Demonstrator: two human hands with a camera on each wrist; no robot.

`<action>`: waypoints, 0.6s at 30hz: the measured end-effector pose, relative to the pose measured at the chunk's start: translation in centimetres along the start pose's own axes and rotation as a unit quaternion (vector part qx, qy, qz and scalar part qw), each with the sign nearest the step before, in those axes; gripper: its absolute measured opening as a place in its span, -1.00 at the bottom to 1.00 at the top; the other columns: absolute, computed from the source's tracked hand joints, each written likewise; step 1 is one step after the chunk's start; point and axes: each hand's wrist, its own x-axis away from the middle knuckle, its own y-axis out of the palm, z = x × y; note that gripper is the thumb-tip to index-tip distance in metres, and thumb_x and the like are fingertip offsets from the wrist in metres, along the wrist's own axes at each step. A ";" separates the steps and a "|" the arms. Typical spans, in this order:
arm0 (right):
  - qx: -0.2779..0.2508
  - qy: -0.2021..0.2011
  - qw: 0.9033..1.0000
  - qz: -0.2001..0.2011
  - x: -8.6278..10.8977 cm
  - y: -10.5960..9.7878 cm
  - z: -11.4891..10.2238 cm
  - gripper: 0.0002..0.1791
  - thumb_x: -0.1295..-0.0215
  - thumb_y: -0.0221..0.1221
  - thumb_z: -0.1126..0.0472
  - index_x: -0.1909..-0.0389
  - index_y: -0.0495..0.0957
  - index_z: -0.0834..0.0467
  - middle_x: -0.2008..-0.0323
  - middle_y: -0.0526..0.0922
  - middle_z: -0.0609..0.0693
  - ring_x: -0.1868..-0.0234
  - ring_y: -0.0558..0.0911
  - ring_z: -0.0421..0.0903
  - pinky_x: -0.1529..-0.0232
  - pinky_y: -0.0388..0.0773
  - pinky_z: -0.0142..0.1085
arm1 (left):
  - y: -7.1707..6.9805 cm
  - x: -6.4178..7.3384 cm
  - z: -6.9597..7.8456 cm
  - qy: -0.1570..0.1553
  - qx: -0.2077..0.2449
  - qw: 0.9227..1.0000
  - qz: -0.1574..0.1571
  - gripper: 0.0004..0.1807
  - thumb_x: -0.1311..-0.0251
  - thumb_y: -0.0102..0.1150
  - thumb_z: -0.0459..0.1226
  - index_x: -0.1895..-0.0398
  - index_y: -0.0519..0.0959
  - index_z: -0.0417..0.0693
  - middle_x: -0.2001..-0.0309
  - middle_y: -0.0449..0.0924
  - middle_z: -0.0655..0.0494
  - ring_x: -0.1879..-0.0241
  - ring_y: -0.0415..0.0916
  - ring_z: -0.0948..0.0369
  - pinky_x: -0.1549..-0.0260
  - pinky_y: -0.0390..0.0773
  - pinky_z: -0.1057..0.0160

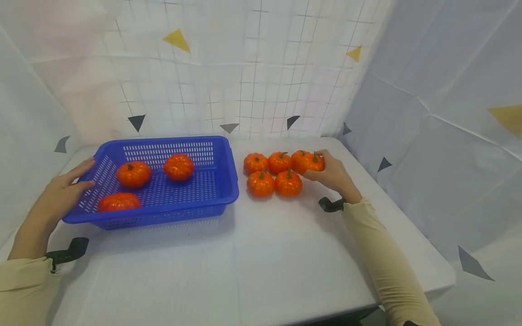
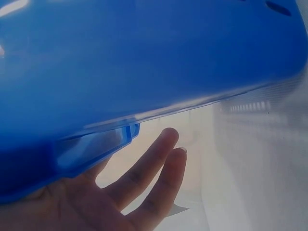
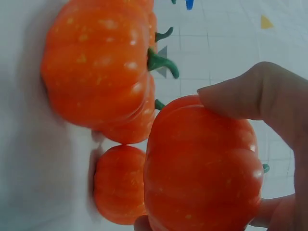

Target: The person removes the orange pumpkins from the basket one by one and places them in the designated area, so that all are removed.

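Observation:
My left hand (image 1: 61, 194) grips the left rim of a blue perforated plastic basket (image 1: 226, 167). In the left wrist view, two fingers (image 2: 166, 166) reach out below the blue rim (image 2: 159, 57); the thumb is hidden there. Three shiny orange toy pumpkins lie inside, one at the back left (image 1: 133, 174), one further right (image 1: 178, 167) and one at the front left (image 1: 118, 202). At the right, my right hand (image 1: 332, 174) holds another pumpkin (image 3: 204, 168) between thumb and fingers, raised off the white table. Several more pumpkins (image 1: 261, 184) stand close beside it, green stems upward.
The white-covered table (image 1: 285, 253) extends in front of the basket and pumpkins. Behind it rises a white sheet (image 1: 228, 68) with grid lines and coloured triangles. Another pale sheet (image 1: 448, 136) borders the right side.

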 end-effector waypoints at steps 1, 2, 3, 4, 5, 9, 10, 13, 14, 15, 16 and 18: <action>0.003 0.003 1.000 -0.002 -0.1 0.0 0.2 -0.07 -0.26 0.35 -0.10 -0.51 0.17 0.19 -0.34 0.43 0.32 -0.20 0.47 0.26 -0.27 0.47 0.20 | 0.0 0.0 0.0 0.001 0.001 1.000 0.000 -0.33 -0.64 -0.28 -0.20 -0.68 -0.19 -0.04 -0.61 -0.37 -0.34 -0.51 -0.47 -0.49 -0.28 -0.36 -0.62; 0.005 0.006 1.000 -0.005 -0.2 0.0 0.4 -0.07 -0.26 0.35 -0.10 -0.51 0.17 0.20 -0.34 0.43 0.33 -0.20 0.46 0.27 -0.27 0.46 0.21 | 0.0 0.0 0.0 0.002 0.001 1.000 0.000 -0.33 -0.64 -0.28 -0.21 -0.68 -0.18 -0.05 -0.61 -0.37 -0.35 -0.50 -0.46 -0.49 -0.28 -0.35 -0.62; 0.006 0.009 1.000 -0.008 -0.2 0.0 0.6 -0.06 -0.26 0.35 -0.10 -0.51 0.16 0.21 -0.34 0.42 0.34 -0.20 0.46 0.28 -0.27 0.46 0.22 | 0.0 0.0 0.0 0.002 0.001 1.000 0.000 -0.33 -0.64 -0.28 -0.21 -0.68 -0.19 -0.05 -0.61 -0.37 -0.35 -0.50 -0.46 -0.50 -0.28 -0.35 -0.62; 0.008 0.011 1.000 -0.010 -0.3 0.1 0.8 -0.05 -0.26 0.35 -0.11 -0.51 0.16 0.22 -0.34 0.42 0.35 -0.20 0.46 0.28 -0.27 0.46 0.23 | 0.0 0.0 0.0 0.001 0.000 1.000 0.000 -0.33 -0.64 -0.28 -0.20 -0.68 -0.19 -0.05 -0.61 -0.37 -0.35 -0.50 -0.46 -0.50 -0.28 -0.35 -0.62; 0.011 0.012 1.000 -0.012 -0.4 0.1 0.9 -0.04 -0.25 0.35 -0.11 -0.51 0.15 0.23 -0.35 0.41 0.37 -0.21 0.46 0.29 -0.28 0.45 0.24 | 0.0 0.0 0.0 0.000 -0.001 1.000 0.000 -0.33 -0.64 -0.28 -0.20 -0.68 -0.19 -0.04 -0.61 -0.37 -0.35 -0.50 -0.46 -0.49 -0.28 -0.35 -0.62; 0.022 0.015 0.999 -0.021 -0.6 0.3 1.6 -0.06 -0.25 0.34 -0.11 -0.49 0.17 0.25 -0.33 0.42 0.38 -0.20 0.46 0.29 -0.28 0.45 0.24 | 0.0 0.0 0.0 -0.005 -0.005 1.000 -0.001 -0.33 -0.65 -0.29 -0.20 -0.68 -0.20 -0.04 -0.61 -0.38 -0.34 -0.50 -0.47 -0.49 -0.28 -0.34 -0.62; 0.025 0.014 0.999 -0.023 -0.7 0.3 1.8 -0.07 -0.25 0.34 -0.10 -0.48 0.17 0.26 -0.32 0.42 0.38 -0.20 0.47 0.29 -0.28 0.44 0.24 | 0.0 0.0 0.0 -0.005 -0.005 1.000 0.000 -0.33 -0.65 -0.29 -0.20 -0.68 -0.19 -0.05 -0.61 -0.38 -0.34 -0.50 -0.47 -0.49 -0.28 -0.34 -0.62; 0.031 0.013 0.999 -0.025 -0.9 0.4 2.2 -0.10 -0.24 0.35 -0.07 -0.44 0.20 0.26 -0.30 0.45 0.37 -0.18 0.48 0.29 -0.29 0.44 0.22 | 0.0 0.0 0.1 -0.001 -0.004 1.000 0.001 -0.33 -0.64 -0.29 -0.21 -0.68 -0.19 -0.06 -0.61 -0.38 -0.34 -0.50 -0.47 -0.49 -0.28 -0.35 -0.62; 0.035 0.012 0.999 -0.026 -0.9 0.4 2.3 -0.10 -0.24 0.36 -0.07 -0.44 0.20 0.27 -0.29 0.46 0.37 -0.18 0.48 0.29 -0.30 0.43 0.22 | 0.0 0.0 0.1 0.000 -0.003 1.000 0.001 -0.34 -0.64 -0.29 -0.21 -0.68 -0.19 -0.06 -0.61 -0.38 -0.34 -0.51 -0.47 -0.49 -0.28 -0.36 -0.61; 0.037 0.010 0.999 -0.028 -0.9 0.4 2.4 -0.10 -0.24 0.36 -0.06 -0.44 0.20 0.29 -0.29 0.46 0.38 -0.19 0.48 0.29 -0.30 0.43 0.21 | 0.0 0.0 0.1 0.001 -0.003 1.000 0.001 -0.33 -0.64 -0.28 -0.21 -0.68 -0.19 -0.05 -0.61 -0.38 -0.34 -0.51 -0.48 -0.48 -0.28 -0.36 -0.61; 0.040 0.008 0.999 -0.029 -1.0 0.5 2.6 -0.11 -0.23 0.38 -0.04 -0.43 0.21 0.29 -0.29 0.46 0.38 -0.20 0.48 0.29 -0.31 0.42 0.21 | 0.0 0.0 0.1 0.002 -0.003 1.000 0.002 -0.34 -0.64 -0.28 -0.22 -0.68 -0.19 -0.06 -0.61 -0.37 -0.34 -0.51 -0.48 -0.48 -0.29 -0.37 -0.61; 0.045 0.006 0.998 -0.032 -1.2 0.5 2.9 -0.12 -0.22 0.40 -0.01 -0.42 0.22 0.30 -0.30 0.47 0.38 -0.21 0.48 0.30 -0.33 0.41 0.20 | 0.0 0.0 0.1 0.003 -0.002 1.000 0.002 -0.34 -0.64 -0.28 -0.22 -0.68 -0.18 -0.06 -0.61 -0.37 -0.34 -0.51 -0.48 -0.47 -0.30 -0.37 -0.60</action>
